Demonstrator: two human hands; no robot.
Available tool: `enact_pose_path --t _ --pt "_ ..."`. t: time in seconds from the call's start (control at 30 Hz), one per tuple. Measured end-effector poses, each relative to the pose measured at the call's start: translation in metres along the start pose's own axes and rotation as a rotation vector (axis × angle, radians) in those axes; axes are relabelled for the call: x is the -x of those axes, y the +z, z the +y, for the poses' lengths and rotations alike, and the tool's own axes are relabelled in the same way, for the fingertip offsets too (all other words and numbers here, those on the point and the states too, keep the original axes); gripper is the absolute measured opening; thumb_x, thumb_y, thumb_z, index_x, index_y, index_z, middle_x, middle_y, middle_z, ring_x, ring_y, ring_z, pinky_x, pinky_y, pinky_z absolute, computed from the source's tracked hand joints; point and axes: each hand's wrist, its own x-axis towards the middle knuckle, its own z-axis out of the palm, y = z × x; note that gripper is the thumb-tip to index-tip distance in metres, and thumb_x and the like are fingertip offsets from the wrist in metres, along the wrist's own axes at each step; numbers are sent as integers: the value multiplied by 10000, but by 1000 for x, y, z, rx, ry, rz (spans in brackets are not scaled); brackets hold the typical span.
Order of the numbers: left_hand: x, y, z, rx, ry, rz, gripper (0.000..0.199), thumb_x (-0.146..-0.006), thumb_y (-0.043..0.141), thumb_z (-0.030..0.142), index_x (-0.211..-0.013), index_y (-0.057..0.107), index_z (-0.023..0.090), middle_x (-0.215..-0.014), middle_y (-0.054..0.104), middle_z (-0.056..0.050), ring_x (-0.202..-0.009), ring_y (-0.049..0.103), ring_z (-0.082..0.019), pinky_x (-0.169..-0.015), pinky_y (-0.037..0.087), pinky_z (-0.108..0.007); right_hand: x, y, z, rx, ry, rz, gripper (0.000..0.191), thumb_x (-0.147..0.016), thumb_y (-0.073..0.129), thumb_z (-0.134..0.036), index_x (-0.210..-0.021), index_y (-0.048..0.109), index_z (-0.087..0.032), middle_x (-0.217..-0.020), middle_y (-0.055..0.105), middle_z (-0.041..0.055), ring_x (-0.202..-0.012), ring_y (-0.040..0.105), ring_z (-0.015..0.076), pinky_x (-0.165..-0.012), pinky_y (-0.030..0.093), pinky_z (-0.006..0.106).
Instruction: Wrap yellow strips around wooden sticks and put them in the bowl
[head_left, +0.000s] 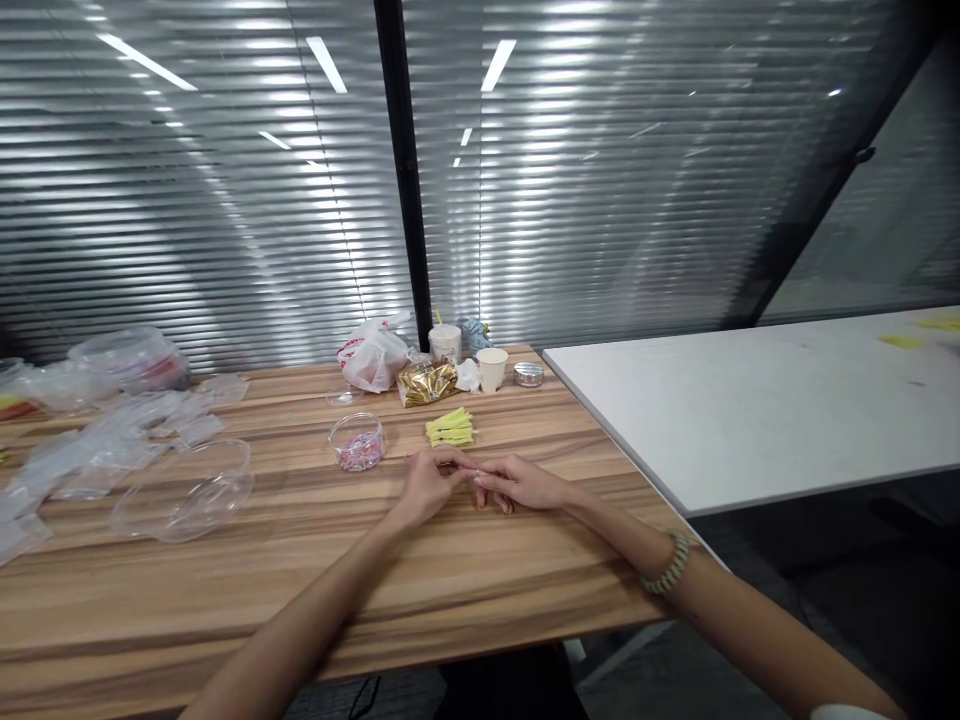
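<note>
My left hand and my right hand meet fingertip to fingertip over the wooden table. Both have their fingers closed in a pinch, and whatever lies between them is too small to make out. Just beyond the hands is a small bundle of yellow strips. To the left of it stands a clear round tub with pink and purple bits inside. A beaded bracelet circles my right forearm.
At the table's back are a white plastic bag, a gold packet, a lidded cup, a paper cup and a round tin. Clear bags and a large clear container lie left. A white table adjoins right.
</note>
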Motion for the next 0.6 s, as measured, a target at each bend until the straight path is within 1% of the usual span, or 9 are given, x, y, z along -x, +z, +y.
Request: enact_pose_path --t 0.1,0.23,0.3,0.4,0.47,0.53,0.6 --pt "0 0 0 4 -8 0 111 -712 615 235 -695 687 153 -725 668 -55 -704 600 -150 -671 448 -245 -1 0 2 22 4 -5 526 -845 280 -572 -821 520 -104 -667 506 0 -479 401 13 -447 316 130" --pt "-2 -2 -1 4 -15 23 111 -686 639 248 -677 686 148 -704 667 -52 -683 597 -151 -641 452 -239 -2 1 3 101 -36 74 489 -856 287 -547 -756 489 -113 -611 413 -28 -524 350 19 -505 292 138" --pt "-4 -6 -1 -1 -33 86 152 -677 649 288 -666 678 139 -680 663 -50 -661 594 -151 -628 455 -239 -3 0 5 116 -49 102 481 -857 289 -545 -751 480 -117 -617 391 -29 -547 337 26 -526 286 145" --pt "-7 -18 1 31 -106 279 264 -715 603 381 -698 664 124 -658 652 -48 -647 595 -151 -630 463 -245 -3 0 8 104 -53 134 480 -852 288 -554 -790 487 -122 -653 409 -21 -578 344 37 -547 295 152" --pt "-9 -27 0 76 -162 393 341 -753 542 437 -770 654 115 -703 656 -60 -685 607 -164 -625 473 -252 -4 -1 11 94 -45 156 485 -847 290 -562 -822 500 -125 -684 434 -13 -592 350 42 -558 303 154" --pt "-10 -35 -4 104 -222 432 398 -779 488 471 -856 634 110 -793 662 -85 -752 617 -191 -594 481 -260 -4 -1 13 88 -30 167 490 -844 293 -568 -845 510 -129 -698 448 -9 -595 353 44 -560 305 155" --pt "-11 -41 -11 76 -253 388 411 -803 447 465 -935 607 110 -876 659 -104 -811 617 -212 -580 487 -272 -3 -1 14 85 -26 169 488 -842 299 -567 -853 514 -130 -703 454 -6 -601 361 47 -564 308 157"
